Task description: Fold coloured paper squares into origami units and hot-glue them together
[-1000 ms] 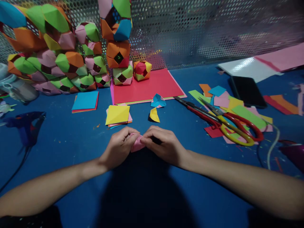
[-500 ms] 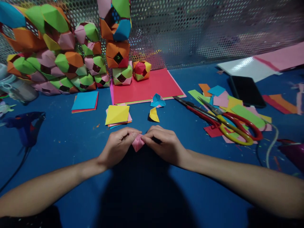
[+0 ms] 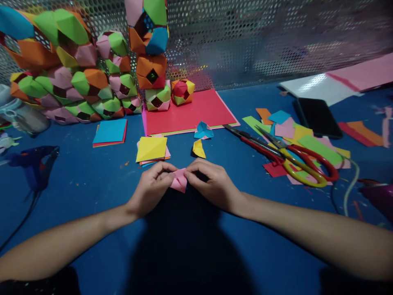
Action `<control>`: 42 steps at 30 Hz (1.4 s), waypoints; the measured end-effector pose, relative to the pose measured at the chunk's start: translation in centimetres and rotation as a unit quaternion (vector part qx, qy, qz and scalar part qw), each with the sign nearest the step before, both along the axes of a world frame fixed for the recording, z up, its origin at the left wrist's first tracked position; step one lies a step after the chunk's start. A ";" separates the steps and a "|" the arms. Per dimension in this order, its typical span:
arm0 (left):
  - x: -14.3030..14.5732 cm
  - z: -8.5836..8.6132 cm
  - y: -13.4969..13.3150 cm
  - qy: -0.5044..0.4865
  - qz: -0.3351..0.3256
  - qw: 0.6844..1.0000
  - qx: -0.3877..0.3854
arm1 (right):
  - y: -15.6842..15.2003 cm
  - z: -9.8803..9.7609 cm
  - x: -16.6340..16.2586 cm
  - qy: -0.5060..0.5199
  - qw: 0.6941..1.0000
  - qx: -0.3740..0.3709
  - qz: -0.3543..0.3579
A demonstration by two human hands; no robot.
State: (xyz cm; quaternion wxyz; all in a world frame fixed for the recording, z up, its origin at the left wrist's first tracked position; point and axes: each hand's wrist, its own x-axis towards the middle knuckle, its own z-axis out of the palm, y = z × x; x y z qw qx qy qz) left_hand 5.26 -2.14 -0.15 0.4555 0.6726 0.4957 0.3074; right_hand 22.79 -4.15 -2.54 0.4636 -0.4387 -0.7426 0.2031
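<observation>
A small folded piece of pink paper [image 3: 179, 181] is held between my two hands, just above the blue table. My left hand [image 3: 155, 184] pinches its left side between thumb and fingers. On the right side, my right hand [image 3: 213, 182] grips the edge with thumb and fingertips; its other fingers curl in. Beyond my hands lie a folded yellow paper piece [image 3: 199, 148] and a folded blue and pink piece [image 3: 204, 130]. A stack of square papers with yellow on top [image 3: 152, 148] sits past my left hand.
Scissors [image 3: 302, 164] and a red-handled cutter [image 3: 260, 148] lie on paper scraps at right, near a black phone [image 3: 317, 117]. A blue glue gun [image 3: 30, 166] is at far left. Folded-paper balls [image 3: 89, 84] stand along the perforated metal back, beside red sheets [image 3: 187, 114].
The pink paper has been turned between my fingers, so its lower point now sits further right and higher. Both hands stay in nearly the same place.
</observation>
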 end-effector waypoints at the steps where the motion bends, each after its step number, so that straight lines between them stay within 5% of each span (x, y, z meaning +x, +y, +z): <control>1: 0.0 0.0 0.0 0.003 -0.011 1.000 0.005 | 0.0 0.0 0.0 -0.001 1.000 0.010 0.002; 5: 0.2 0.1 0.0 -0.001 -0.060 0.998 0.037 | -0.2 0.4 0.1 0.001 1.000 0.015 0.014; 11: 0.2 0.2 0.0 0.015 -0.016 0.999 0.049 | -0.2 0.4 0.1 -0.019 0.999 -0.021 0.029; 28: 0.5 0.3 -0.2 -0.021 -0.015 0.999 -0.037 | -0.1 -0.1 0.0 -0.014 1.000 -0.020 0.018; 42: 0.0 -1.1 -0.1 -0.022 -0.042 0.997 0.058 | 0.0 -0.1 -0.5 -0.010 0.998 -0.047 0.038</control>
